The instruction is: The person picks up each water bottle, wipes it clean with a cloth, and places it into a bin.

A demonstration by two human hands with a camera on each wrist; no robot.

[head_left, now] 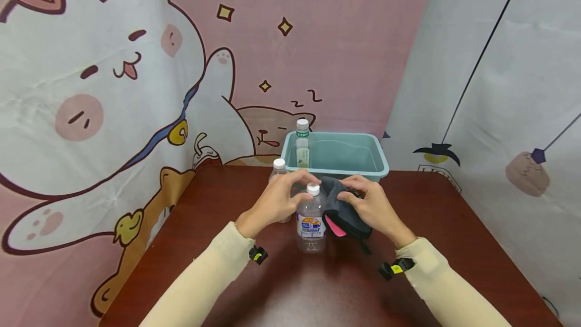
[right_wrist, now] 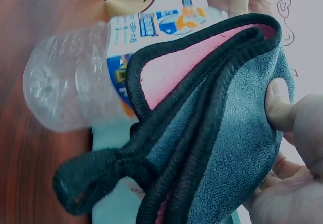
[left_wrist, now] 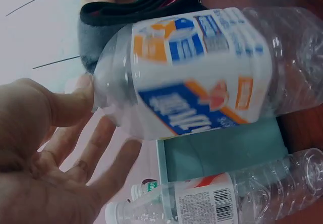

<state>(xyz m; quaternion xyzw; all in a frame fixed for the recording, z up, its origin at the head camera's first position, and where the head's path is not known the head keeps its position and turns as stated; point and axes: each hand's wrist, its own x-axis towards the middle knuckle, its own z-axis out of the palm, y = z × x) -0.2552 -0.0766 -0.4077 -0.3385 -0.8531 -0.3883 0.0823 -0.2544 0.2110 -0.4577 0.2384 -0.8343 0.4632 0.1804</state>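
Note:
A clear bottle with a white cap and a blue and orange label [head_left: 311, 227] is upright in the head view. My left hand [head_left: 275, 200] pinches it at the cap and neck, thumb and index finger around it; in the left wrist view the hand [left_wrist: 65, 153] is beside the bottle's top [left_wrist: 202, 77]. A folded grey cloth with black edging and a pink inner side [head_left: 346, 211] hangs from my right hand [head_left: 374, 207], against the bottle's right side. The right wrist view shows the thumb of my right hand [right_wrist: 295, 133] pressed on the cloth [right_wrist: 237, 118].
A second clear bottle [head_left: 279, 166] stands behind my left hand. At the table's back is a light blue bin [head_left: 381, 163], with a green-labelled bottle [head_left: 302, 148] upright at its left end. The brown table [head_left: 436, 226] meets a printed cloth backdrop [head_left: 317, 39].

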